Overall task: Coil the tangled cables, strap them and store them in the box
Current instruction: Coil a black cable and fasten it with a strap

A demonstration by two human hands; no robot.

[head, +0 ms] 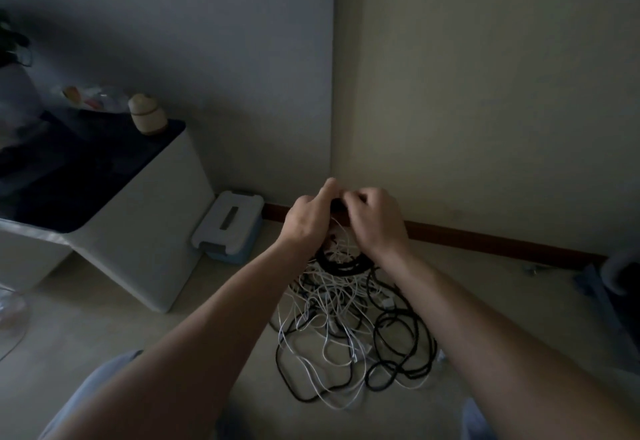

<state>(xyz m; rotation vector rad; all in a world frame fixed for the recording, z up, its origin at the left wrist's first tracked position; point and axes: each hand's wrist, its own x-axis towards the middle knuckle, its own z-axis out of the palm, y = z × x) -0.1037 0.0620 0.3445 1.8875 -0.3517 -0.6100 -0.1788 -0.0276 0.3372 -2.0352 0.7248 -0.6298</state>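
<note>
Dim light fills a corner of the room, where two pale walls meet above a brown skirting board and a beige floor. On the left stands a white cabinet with a dark top, and a small rounded jar sits at its far edge. Just right of the cabinet, against the far wall, the box rests on the floor with its grey lid closed over a blue base.

Near us, in the middle of the floor, the tangled cables lie in a loose heap of black and white loops. We hold both arms out over the far side of the heap.

Our right hand has its fingers curled over the top of a black coil, whose loops hang down between our wrists towards the heap. A white strand runs up from the pile to the same spot.

Our left hand is close against the right one, touching the dark bundle, with the index finger raised straight. Its other fingers are hidden behind the hand, so we cannot tell whether it grips anything.
</note>
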